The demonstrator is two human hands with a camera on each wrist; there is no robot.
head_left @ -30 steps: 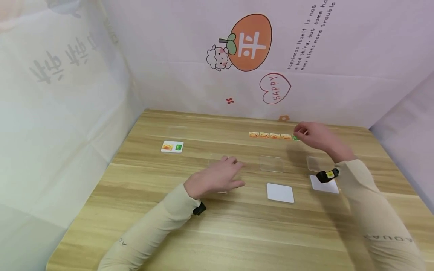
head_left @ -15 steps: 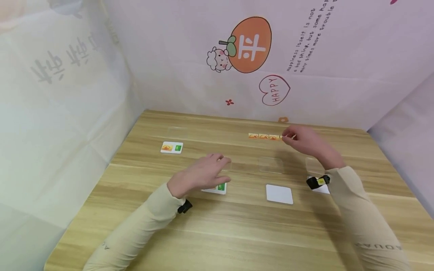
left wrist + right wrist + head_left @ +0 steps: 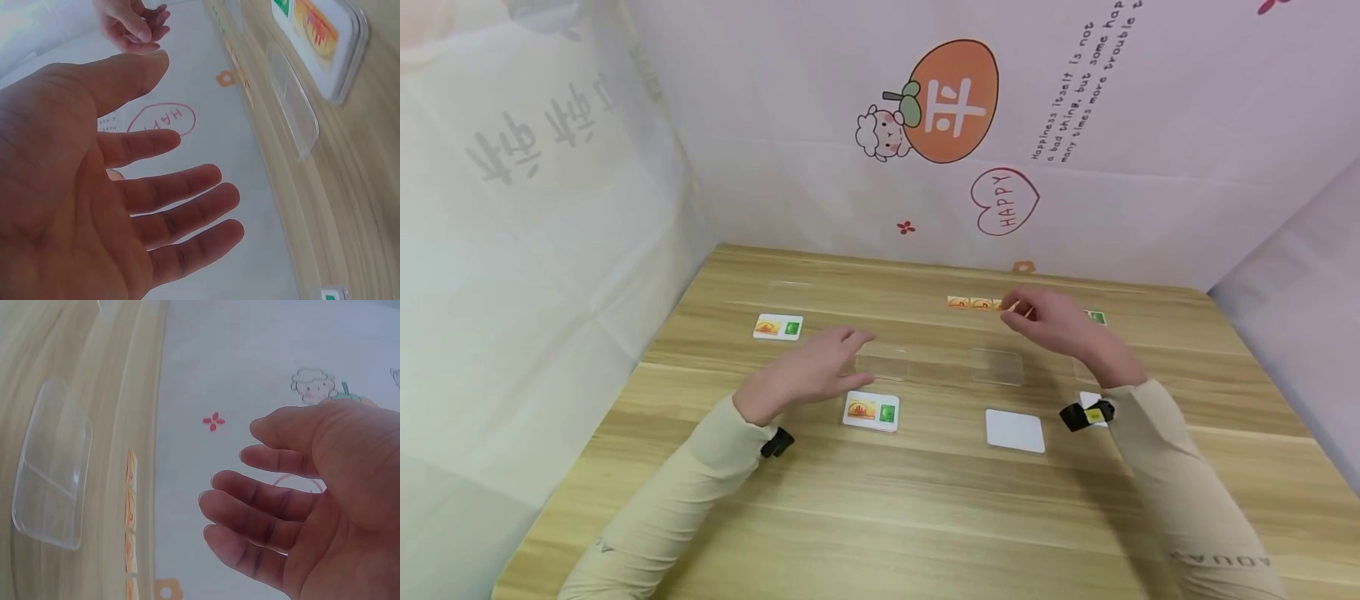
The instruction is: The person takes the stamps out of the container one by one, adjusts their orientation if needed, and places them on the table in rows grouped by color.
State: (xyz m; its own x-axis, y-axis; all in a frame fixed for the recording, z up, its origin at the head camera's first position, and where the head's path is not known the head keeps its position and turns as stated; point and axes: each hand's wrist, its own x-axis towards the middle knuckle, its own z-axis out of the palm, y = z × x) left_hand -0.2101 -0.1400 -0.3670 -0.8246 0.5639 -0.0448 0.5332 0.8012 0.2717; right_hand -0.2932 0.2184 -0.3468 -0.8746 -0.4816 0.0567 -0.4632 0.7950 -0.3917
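My left hand point(image 3: 808, 368) hovers over the table between two white cards. Its fingers are extended and hold nothing, as the left wrist view shows. Just right of and below it lies a white card with orange and green pictures point(image 3: 871, 411); a similar card point(image 3: 778, 327) sits farther left. My right hand point(image 3: 1056, 323) is above the back row of small orange picture pieces point(image 3: 969, 303), covering part of that row. In the right wrist view its fingers are loosely bent with nothing between them. A green piece point(image 3: 1097, 317) shows just beyond the right hand.
Clear plastic covers point(image 3: 997, 367) lie in a middle row, another cover point(image 3: 882, 364) near the left hand. A blank white card point(image 3: 1015, 431) is in front; a second white card point(image 3: 1091, 400) is partly hidden by the right wrist. A printed curtain point(image 3: 820, 167) stands behind the table.
My left hand has moved left, uncovering the card with orange and green pictures. My right hand has shifted left along the row of small pieces, uncovering the green end.
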